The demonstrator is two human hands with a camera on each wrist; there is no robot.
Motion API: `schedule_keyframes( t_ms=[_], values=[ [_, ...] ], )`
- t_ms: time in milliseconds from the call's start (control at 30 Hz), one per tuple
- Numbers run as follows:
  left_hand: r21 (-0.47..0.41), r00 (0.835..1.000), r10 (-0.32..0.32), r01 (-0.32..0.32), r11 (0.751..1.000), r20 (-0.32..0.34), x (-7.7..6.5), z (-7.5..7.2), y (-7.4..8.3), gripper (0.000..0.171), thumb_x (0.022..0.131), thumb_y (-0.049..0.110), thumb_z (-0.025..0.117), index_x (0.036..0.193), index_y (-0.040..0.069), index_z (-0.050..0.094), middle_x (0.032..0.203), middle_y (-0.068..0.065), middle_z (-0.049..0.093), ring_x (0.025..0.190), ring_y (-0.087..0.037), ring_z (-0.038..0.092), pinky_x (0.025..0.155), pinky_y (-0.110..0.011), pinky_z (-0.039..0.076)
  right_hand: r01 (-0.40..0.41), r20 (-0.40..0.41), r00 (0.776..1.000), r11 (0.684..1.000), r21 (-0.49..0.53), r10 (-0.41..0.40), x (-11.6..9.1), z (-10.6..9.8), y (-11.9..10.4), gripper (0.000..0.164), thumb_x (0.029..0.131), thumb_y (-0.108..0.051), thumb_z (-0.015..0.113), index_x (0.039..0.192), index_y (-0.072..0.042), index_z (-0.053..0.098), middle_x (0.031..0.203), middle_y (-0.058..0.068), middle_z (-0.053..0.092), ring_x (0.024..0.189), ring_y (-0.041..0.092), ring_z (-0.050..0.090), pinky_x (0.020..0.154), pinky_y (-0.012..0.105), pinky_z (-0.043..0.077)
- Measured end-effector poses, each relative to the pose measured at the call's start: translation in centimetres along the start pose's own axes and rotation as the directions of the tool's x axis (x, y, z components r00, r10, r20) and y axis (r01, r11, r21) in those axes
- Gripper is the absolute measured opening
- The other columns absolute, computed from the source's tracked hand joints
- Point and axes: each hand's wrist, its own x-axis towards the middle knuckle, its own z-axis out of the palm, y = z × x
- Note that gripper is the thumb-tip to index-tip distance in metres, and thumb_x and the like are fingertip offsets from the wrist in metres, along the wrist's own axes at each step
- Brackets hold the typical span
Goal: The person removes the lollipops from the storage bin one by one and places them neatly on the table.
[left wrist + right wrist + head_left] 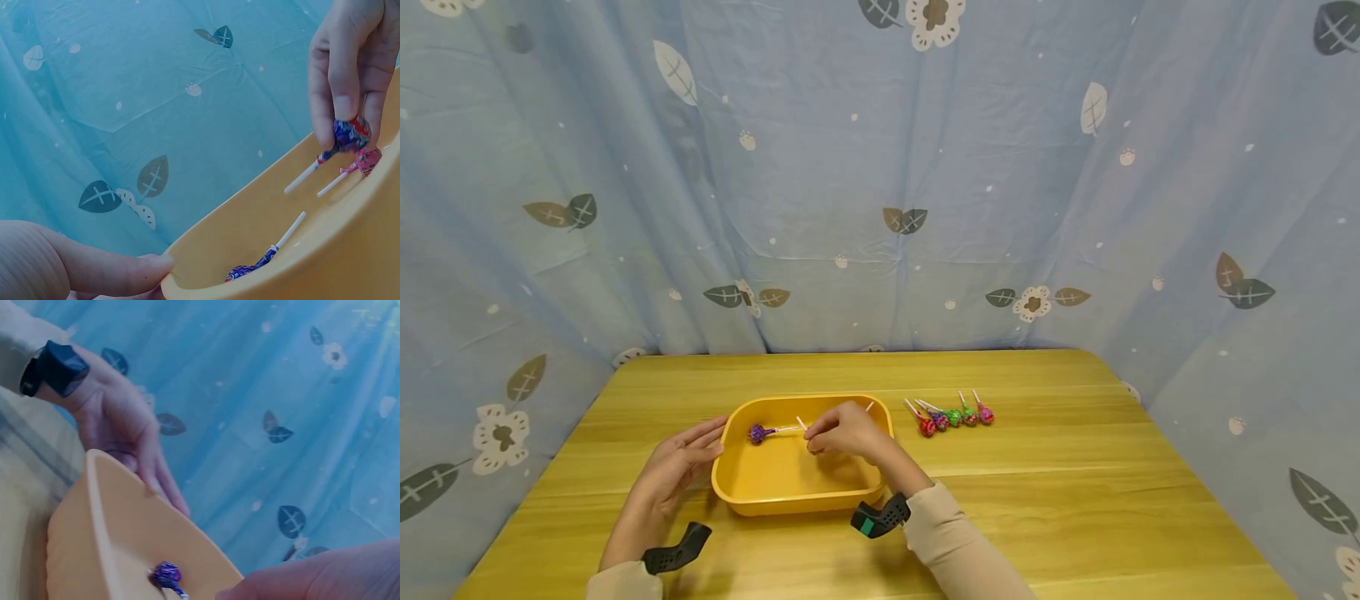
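My right hand (pixel 850 432) is over a yellow plastic tray (pixel 790 503) and pinches a lollipop (pixel 351 135) in a blue, purple and red wrapper by its candy end. Its white stick points down and leftward in the left wrist view. Inside the tray, a purple-wrapped lollipop (pixel 757 434) lies toward the left. A pink-wrapped lollipop (pixel 367 161) lies beneath the right hand; in the head view that hand mostly hides it, leaving its stick visible. My left hand (pixel 676 468) rests against the tray's left end with fairly straight fingers, its thumb touching the rim.
Right of the tray, several lollipops (pixel 970 417) in red, purple, green and pink wrappers lie in a row on the wooden table (pixel 1060 500). Their sticks point away from me. A blue patterned curtain (pixel 850 167) hangs behind the table.
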Motion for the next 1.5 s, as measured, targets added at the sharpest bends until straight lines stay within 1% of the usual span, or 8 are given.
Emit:
schedule_keyframes(
  t_ms=[300, 433, 600, 733, 867, 1067, 1233, 1500],
  values=[
    [0.002, 1.0, -0.005, 0.005, 1.0, -0.01, 0.1, 0.0, 0.1, 0.065, 0.095, 0.006, 0.061, 0.149, -0.006, 0.027, 0.146, -0.012, 0.039, 0.104, 0.004, 0.058, 0.091, -0.024, 0.05, 0.023, -0.068, 0.998, 0.996, 0.083, -0.018, -0.9, -1.6, 0.9, 0.016, 0.082, -0.005, 0.076, 0.094, 0.004, 0.075, 0.08, 0.003, 0.071, 0.077, 0.024, 0.067, 0.076, 0.045, 0.056],
    [-0.016, 1.0, -0.02, 0.02, 1.0, -0.004, 0.1, 0.0, 0.0, 0.066, 0.095, 0.006, 0.061, 0.15, -0.005, 0.026, 0.147, -0.012, 0.037, 0.104, 0.005, 0.058, 0.091, -0.025, 0.05, 0.036, -0.091, 0.996, 0.991, 0.129, -0.025, -1.1, -2.5, 1.6, 0.017, 0.084, -0.005, 0.073, 0.098, 0.005, 0.074, 0.082, 0.006, 0.071, 0.083, 0.033, 0.068, 0.077, 0.045, 0.057],
    [-0.018, 1.0, -0.007, 0.007, 1.0, 0.008, 0.0, -0.1, 0.1, 0.066, 0.095, 0.006, 0.06, 0.15, -0.005, 0.025, 0.146, -0.01, 0.038, 0.104, 0.005, 0.058, 0.091, -0.024, 0.05, 0.05, -0.101, 0.994, 0.974, 0.222, -0.028, -1.5, -3.4, 1.5, 0.019, 0.087, -0.001, 0.07, 0.102, 0.01, 0.07, 0.086, 0.02, 0.07, 0.086, 0.043, 0.066, 0.08, 0.052, 0.054],
    [-0.013, 1.0, -0.015, 0.015, 1.0, 0.011, 0.0, -0.1, 0.2, 0.066, 0.095, 0.007, 0.06, 0.15, -0.005, 0.025, 0.147, -0.011, 0.036, 0.104, 0.005, 0.058, 0.09, -0.023, 0.05, 0.038, -0.137, 0.99, 0.981, 0.191, -0.011, -1.8, -4.1, 1.4, 0.016, 0.088, -0.006, 0.07, 0.101, 0.003, 0.074, 0.087, 0.013, 0.071, 0.089, 0.041, 0.066, 0.083, 0.053, 0.052],
    [0.001, 1.0, -0.017, 0.017, 1.0, 0.01, 0.1, 0.0, 0.3, 0.066, 0.096, 0.008, 0.06, 0.15, -0.005, 0.025, 0.148, -0.014, 0.033, 0.104, 0.005, 0.058, 0.09, -0.023, 0.05, 0.039, -0.179, 0.984, 0.99, 0.137, -0.014, -2.1, -4.7, 1.3, 0.013, 0.087, -0.012, 0.072, 0.098, -0.007, 0.077, 0.09, 0.003, 0.072, 0.088, 0.031, 0.064, 0.084, 0.053, 0.049],
    [-0.001, 1.0, -0.019, 0.019, 1.0, -0.001, 0.1, 0.1, 0.1, 0.066, 0.096, 0.007, 0.06, 0.15, -0.004, 0.025, 0.148, -0.013, 0.033, 0.104, 0.005, 0.058, 0.089, -0.023, 0.05, 0.038, -0.194, 0.981, 0.995, 0.087, -0.02, -2.3, -5.4, 1.5, 0.014, 0.086, -0.012, 0.073, 0.098, -0.008, 0.077, 0.095, 0.001, 0.07, 0.081, 0.016, 0.06, 0.083, 0.048, 0.051],
    [-0.007, 1.0, -0.014, 0.014, 1.0, -0.001, 0.0, 0.1, 0.0, 0.065, 0.096, 0.007, 0.059, 0.15, -0.005, 0.025, 0.146, -0.01, 0.038, 0.105, 0.004, 0.058, 0.089, -0.023, 0.051, 0.038, -0.189, 0.982, 0.998, 0.059, -0.027, -2.7, -6.4, 1.7, 0.015, 0.087, -0.012, 0.072, 0.101, -0.007, 0.077, 0.099, 0.002, 0.069, 0.084, 0.016, 0.061, 0.085, 0.046, 0.052],
    [-0.006, 1.0, -0.015, 0.015, 1.0, 0.003, 0.0, 0.1, 0.2, 0.065, 0.096, 0.006, 0.059, 0.15, -0.005, 0.025, 0.146, -0.011, 0.037, 0.105, 0.004, 0.058, 0.09, -0.023, 0.05, 0.057, -0.211, 0.977, 0.994, 0.094, -0.036, -3.7, -7.9, 2.7, 0.02, 0.088, -0.009, 0.07, 0.106, -0.001, 0.074, 0.101, 0.006, 0.07, 0.088, 0.019, 0.064, 0.087, 0.046, 0.053]
  ],
)
